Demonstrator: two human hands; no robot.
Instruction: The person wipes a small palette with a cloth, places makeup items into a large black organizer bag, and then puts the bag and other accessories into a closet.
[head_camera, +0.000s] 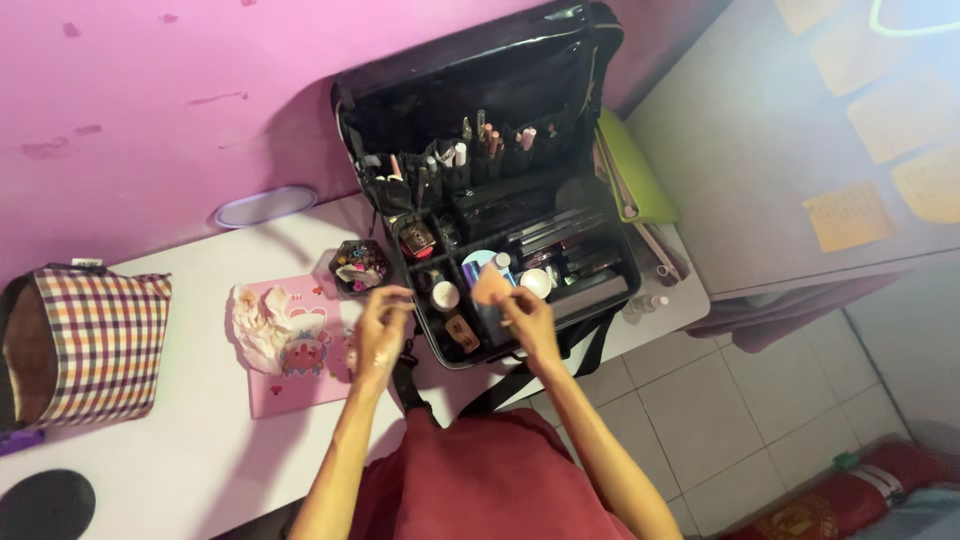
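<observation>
a: quick pass. right hand (528, 325) pinches a small peach-coloured sponge (489, 285), thumb and fingers closed on its lower edge. it hangs over the front row of the open black makeup case (600, 275).

b: left hand (380, 325)?

a: raised level with the right, fingers curled in toward the thumb near the case's front-left corner. can't tell if it holds anything, too blurred. maybe something tiny, not calling it.

b: what sits around the grip?

a: just beyond the sponge, a blue tube (478, 262) and a white round jar (536, 282) in the compartments. left of the grip, another white-capped jar (445, 295). further back, brushes and pencils (470, 150) upright in the lid's pockets.

b: how far along?

a: my read: case fully open, lid stood against the pink wall (150, 90), sponge in hand. the compartments look full, no pots or tubes lying out on the table (190, 420). so early or mid, judging by layout only.

b: table side?

a: left of the left hand: a pink mat (300, 385) with a crumpled tissue (258, 322) on it, a small dark tray of bits (360, 265) touching the case's left wall. well further left a checked pouch (95, 345), not touched. a green folder (640, 180) behind the case on the right.
</observation>
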